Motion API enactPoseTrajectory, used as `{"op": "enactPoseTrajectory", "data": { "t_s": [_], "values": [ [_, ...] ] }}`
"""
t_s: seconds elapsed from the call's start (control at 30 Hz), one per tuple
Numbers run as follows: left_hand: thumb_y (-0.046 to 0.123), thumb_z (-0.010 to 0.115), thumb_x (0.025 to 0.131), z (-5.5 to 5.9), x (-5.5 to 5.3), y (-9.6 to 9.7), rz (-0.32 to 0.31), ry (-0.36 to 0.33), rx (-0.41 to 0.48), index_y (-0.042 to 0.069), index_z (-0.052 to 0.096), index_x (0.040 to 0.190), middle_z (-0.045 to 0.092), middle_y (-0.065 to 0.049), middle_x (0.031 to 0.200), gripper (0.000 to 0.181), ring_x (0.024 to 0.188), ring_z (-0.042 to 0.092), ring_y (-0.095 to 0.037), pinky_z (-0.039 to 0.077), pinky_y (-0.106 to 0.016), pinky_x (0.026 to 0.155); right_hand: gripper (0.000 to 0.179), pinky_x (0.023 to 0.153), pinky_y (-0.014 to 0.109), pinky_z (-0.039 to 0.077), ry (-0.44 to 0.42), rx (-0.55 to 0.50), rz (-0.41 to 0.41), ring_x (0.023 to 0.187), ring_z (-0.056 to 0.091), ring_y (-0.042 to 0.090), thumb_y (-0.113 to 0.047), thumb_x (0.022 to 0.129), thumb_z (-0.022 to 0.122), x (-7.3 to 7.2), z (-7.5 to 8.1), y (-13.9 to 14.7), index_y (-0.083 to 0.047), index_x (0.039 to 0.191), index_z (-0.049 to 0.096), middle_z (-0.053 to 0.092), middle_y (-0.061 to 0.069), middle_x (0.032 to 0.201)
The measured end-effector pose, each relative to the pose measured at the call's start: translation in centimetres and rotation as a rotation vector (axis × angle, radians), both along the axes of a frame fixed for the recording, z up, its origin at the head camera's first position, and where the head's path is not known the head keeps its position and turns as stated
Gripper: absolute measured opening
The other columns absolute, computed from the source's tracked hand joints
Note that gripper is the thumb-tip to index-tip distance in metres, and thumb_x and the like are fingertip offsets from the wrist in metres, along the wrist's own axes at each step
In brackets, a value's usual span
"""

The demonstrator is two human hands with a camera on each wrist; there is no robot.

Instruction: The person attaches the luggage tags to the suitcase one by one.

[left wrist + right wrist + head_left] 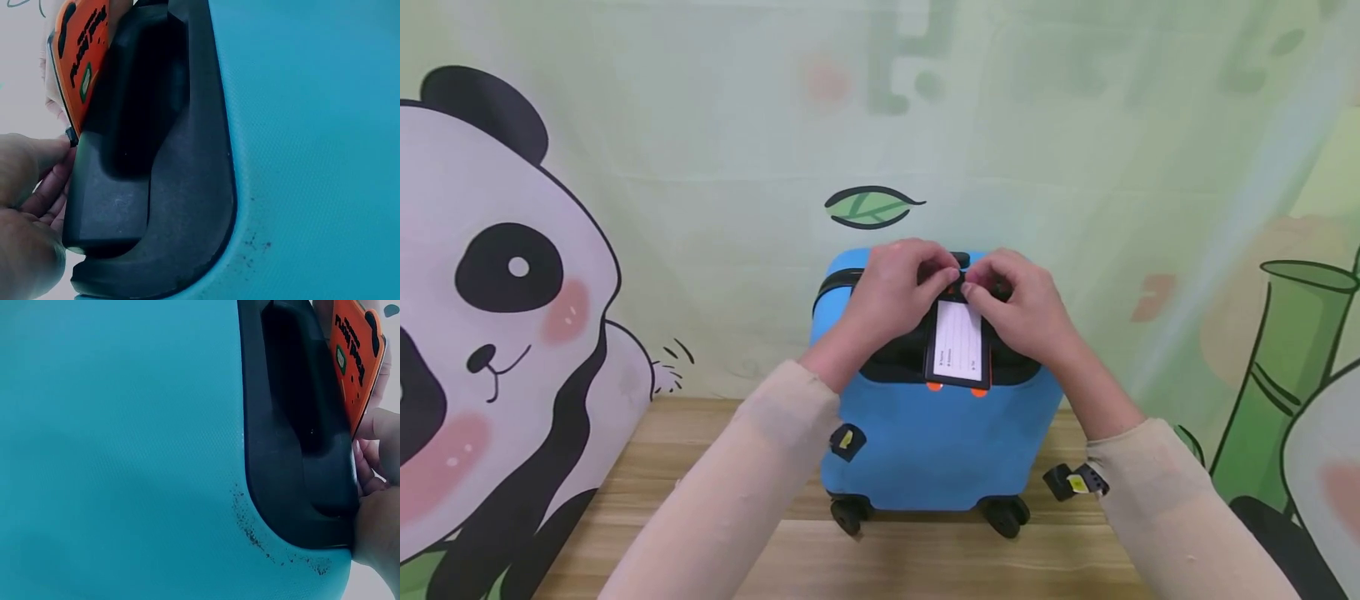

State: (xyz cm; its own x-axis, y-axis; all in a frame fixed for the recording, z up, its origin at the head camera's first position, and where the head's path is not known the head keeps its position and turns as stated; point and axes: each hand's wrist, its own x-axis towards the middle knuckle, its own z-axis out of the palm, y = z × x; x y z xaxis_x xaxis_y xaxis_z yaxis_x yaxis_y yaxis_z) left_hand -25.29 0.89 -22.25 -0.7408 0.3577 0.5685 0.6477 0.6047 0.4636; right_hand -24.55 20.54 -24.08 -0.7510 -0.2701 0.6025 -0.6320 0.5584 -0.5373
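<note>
A blue suitcase (940, 450) stands upright with its black handle (106, 194) towards the top. A luggage tag (957, 342) hangs over that handle, its white lined card facing up in the head view. Both wrist views show the tag's orange back (81, 59) with black lettering. My left hand (895, 287) pinches the tag's black strap between thumb and fingertips, just above the card. From the other side, my right hand (1022, 304) pinches at the same strap end with thumb and index finger. The fingertips of both hands nearly meet and partly hide the strap.
Black wheels (1003, 517) carry the suitcase on a wood-grain surface (700, 467). Behind it hangs a pale green backdrop (730, 150) with a printed panda (512, 283) on the left and bamboo (1277, 375) on the right. Dark scuffs (250, 534) mark the blue shell near the handle.
</note>
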Motion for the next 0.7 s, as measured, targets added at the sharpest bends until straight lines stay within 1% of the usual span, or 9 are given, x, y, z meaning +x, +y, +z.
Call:
{"op": "enactPoseTrajectory", "data": {
  "t_s": [0.1,0.17,0.27,0.33,0.4,0.57,0.63,0.7],
  "values": [
    [0.018,0.072,0.105,-0.03,0.03,0.19,0.012,0.018,-0.014,0.005,0.079,0.116,0.077,-0.008,0.111,0.019,0.093,0.068,-0.020,0.058,-0.029,0.084,0.008,0.080,0.037,0.048,0.001,0.003,0.002,0.093,0.057,0.026,-0.004,0.102,0.065,-0.08,-0.02,0.00,0.003,0.101,0.071,0.066,0.016,0.099],
    [0.018,0.072,0.105,-0.17,0.10,0.31,0.023,0.046,-0.017,0.005,0.079,0.115,0.078,-0.009,0.110,0.018,0.093,0.067,-0.021,0.057,-0.030,0.084,0.009,0.080,0.037,0.048,0.002,0.000,0.005,0.092,0.057,0.026,-0.004,0.102,0.065,-0.13,-0.05,-0.01,0.003,0.101,0.071,0.066,0.016,0.098],
    [0.017,0.071,0.105,-0.51,0.23,0.42,0.032,0.094,-0.017,0.005,0.079,0.115,0.078,-0.009,0.110,0.018,0.096,0.067,-0.022,0.058,-0.031,0.086,0.009,0.081,0.037,0.049,-0.002,-0.011,0.002,0.092,0.058,0.027,-0.003,0.101,0.065,-0.14,-0.10,-0.02,0.003,0.101,0.071,0.066,0.016,0.099],
    [0.018,0.071,0.106,-0.67,0.34,0.41,0.033,0.113,-0.014,0.005,0.079,0.116,0.078,-0.009,0.111,0.019,0.099,0.067,-0.023,0.058,-0.031,0.088,0.009,0.082,0.038,0.049,-0.009,-0.013,-0.003,0.093,0.058,0.028,-0.003,0.102,0.065,-0.14,-0.12,0.03,0.003,0.102,0.071,0.067,0.017,0.100],
    [0.017,0.071,0.105,-0.72,0.41,0.29,0.027,0.116,-0.002,0.005,0.079,0.116,0.078,-0.009,0.112,0.019,0.100,0.068,-0.023,0.058,-0.031,0.089,0.009,0.083,0.038,0.049,-0.016,-0.011,-0.008,0.094,0.059,0.028,-0.004,0.102,0.065,-0.06,-0.10,0.06,0.003,0.103,0.071,0.067,0.017,0.101],
    [0.014,0.075,0.102,-0.40,0.45,-0.12,-0.001,0.092,0.024,0.004,0.080,0.117,0.079,-0.010,0.114,0.019,0.099,0.071,-0.022,0.060,-0.029,0.089,0.011,0.082,0.038,0.049,-0.036,-0.003,-0.013,0.093,0.059,0.029,-0.005,0.103,0.065,0.00,0.03,0.17,0.004,0.106,0.071,0.068,0.018,0.104],
    [0.013,0.075,0.102,-0.32,0.40,-0.07,-0.005,0.101,0.024,0.004,0.080,0.118,0.079,-0.010,0.114,0.019,0.099,0.072,-0.022,0.060,-0.029,0.089,0.011,0.082,0.038,0.049,-0.044,-0.004,-0.019,0.092,0.059,0.029,-0.006,0.103,0.066,-0.07,0.06,0.22,0.004,0.107,0.071,0.068,0.018,0.104],
    [0.013,0.075,0.102,-0.36,0.34,0.08,0.005,0.124,0.021,0.004,0.081,0.118,0.080,-0.010,0.114,0.019,0.100,0.072,-0.022,0.060,-0.029,0.089,0.012,0.082,0.038,0.050,-0.051,-0.002,-0.026,0.092,0.060,0.029,-0.007,0.103,0.066,-0.11,0.12,0.24,0.004,0.107,0.071,0.068,0.018,0.104]
  ]
}}
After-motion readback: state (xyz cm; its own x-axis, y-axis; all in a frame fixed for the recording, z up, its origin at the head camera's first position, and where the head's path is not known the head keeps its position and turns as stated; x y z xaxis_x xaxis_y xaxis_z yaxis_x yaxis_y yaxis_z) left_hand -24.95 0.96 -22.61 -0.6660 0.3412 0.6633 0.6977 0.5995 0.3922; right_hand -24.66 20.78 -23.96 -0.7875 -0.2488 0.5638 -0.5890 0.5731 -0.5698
